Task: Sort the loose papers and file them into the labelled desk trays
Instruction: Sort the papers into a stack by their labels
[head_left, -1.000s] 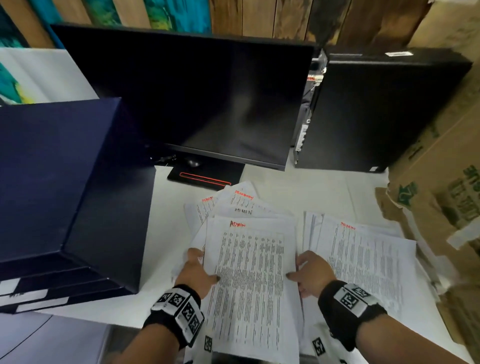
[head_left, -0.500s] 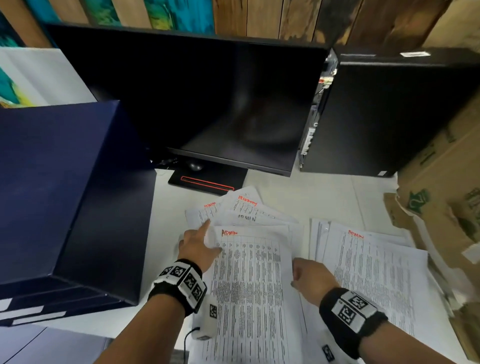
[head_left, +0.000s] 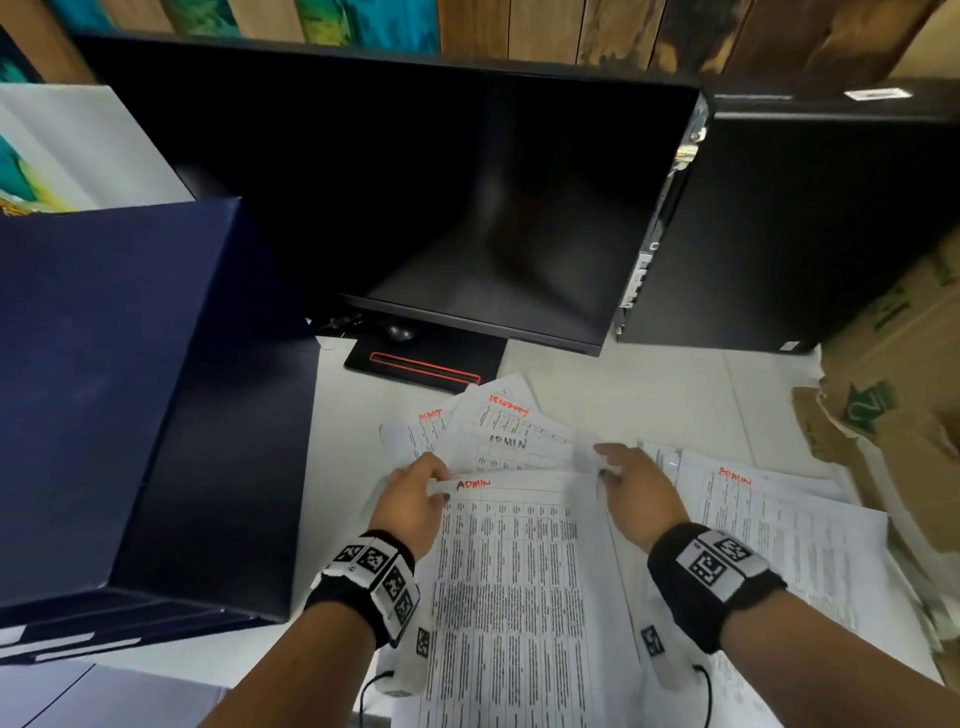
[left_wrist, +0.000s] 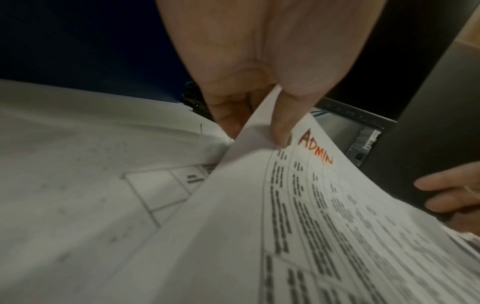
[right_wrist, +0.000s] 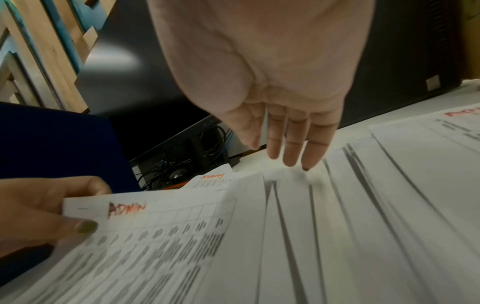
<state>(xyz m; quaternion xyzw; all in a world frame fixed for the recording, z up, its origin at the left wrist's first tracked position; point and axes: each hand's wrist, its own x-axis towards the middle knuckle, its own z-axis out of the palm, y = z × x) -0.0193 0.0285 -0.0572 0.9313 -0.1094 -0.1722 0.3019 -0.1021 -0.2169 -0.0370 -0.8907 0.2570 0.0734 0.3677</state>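
The left hand (head_left: 415, 493) now pinches the far left corner of the top ADMIN sheet (head_left: 514, 582) and lifts it a little off the pile; a moment ago both hands lay lower down at the sides of this sheet. The right hand (head_left: 631, 483) has slid up too, and its fingers (right_wrist: 291, 144) are spread flat near the sheet's far right corner. The sheet lies on the white surface (head_left: 649, 395), in the middle. The dark blue trays (head_left: 130, 405) stand at the left. I think the sheet is ready to go there.
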